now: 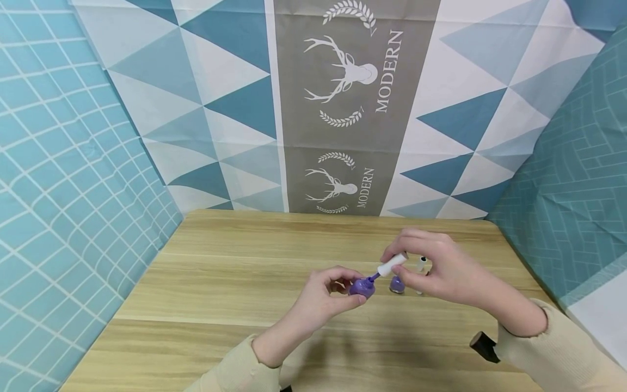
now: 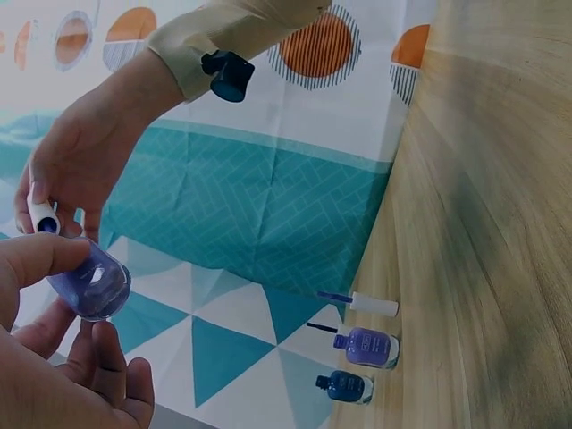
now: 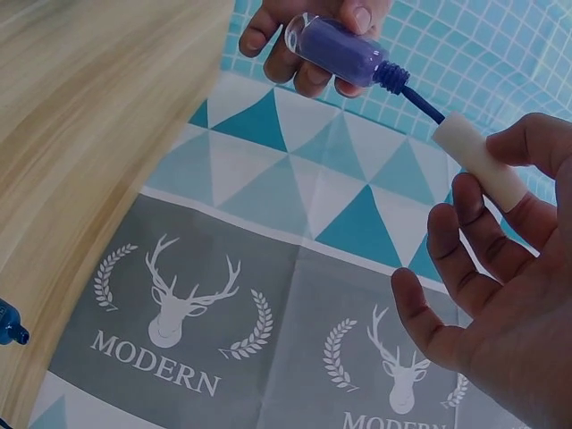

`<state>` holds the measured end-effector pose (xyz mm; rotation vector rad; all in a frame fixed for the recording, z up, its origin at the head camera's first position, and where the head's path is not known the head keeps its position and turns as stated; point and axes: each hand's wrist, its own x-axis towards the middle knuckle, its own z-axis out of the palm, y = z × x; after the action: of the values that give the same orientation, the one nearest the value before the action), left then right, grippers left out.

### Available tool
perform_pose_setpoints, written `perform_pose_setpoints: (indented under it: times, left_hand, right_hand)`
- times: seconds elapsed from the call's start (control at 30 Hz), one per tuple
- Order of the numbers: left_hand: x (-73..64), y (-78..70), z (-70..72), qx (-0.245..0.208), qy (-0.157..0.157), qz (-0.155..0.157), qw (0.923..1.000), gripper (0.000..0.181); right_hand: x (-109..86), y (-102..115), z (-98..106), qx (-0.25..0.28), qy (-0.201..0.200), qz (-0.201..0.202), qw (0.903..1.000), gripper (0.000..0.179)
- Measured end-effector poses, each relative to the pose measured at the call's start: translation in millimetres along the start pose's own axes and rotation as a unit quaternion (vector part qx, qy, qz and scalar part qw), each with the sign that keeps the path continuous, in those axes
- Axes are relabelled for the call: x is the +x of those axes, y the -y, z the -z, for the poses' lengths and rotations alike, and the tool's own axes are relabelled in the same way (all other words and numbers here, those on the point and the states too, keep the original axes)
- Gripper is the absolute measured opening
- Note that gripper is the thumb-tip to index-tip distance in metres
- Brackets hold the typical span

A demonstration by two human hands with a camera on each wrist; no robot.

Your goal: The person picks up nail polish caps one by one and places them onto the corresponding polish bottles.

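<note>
My left hand (image 1: pixel 325 296) grips a purple nail polish bottle (image 1: pixel 361 288) between thumb and fingers, tilted above the table. Between the thumb and fingers of my right hand (image 1: pixel 436 264) is a white cap (image 1: pixel 392 264). Its brush (image 3: pixel 423 105) reaches into the bottle's open neck, as the right wrist view shows; the tip is hidden. In the left wrist view, a second purple bottle (image 2: pixel 368 348) stands uncapped on the table beside a dark blue bottle (image 2: pixel 347 387), also uncapped. Another white cap (image 2: pixel 374 305) stands there with its brush pointing up.
The wooden table (image 1: pixel 220 283) has a patterned cloth (image 1: pixel 235 109) behind it and tiled-print sheets at both sides. In the head view, my right hand partly covers the standing bottles and caps. Dark camera mounts (image 1: pixel 485 347) sit at the wrists.
</note>
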<state>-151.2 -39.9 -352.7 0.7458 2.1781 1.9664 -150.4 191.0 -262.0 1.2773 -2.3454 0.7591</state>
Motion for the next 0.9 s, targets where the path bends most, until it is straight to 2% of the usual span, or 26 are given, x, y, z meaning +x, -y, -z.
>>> perform_pose_setpoints:
  times: [0.27,0.57,0.9]
  left_hand:
    - [-0.6,0.2,-1.0,0.008,0.002,-0.013,0.9999,0.028]
    - [-1.3,-0.9,-1.3,0.015,0.002,-0.005,0.9999,0.027]
    - [-1.7,-4.4,-2.5,0.004,0.005,0.006,1.0,0.028]
  right_hand:
    - [0.6,0.5,-1.9,0.008,0.004,0.008,0.9999,0.032]
    - [1.7,-1.1,-5.3,0.015,0.007,0.018,0.9997,0.032]
    - [3.0,1.3,-5.5,0.023,0.018,0.009,0.9995,0.028]
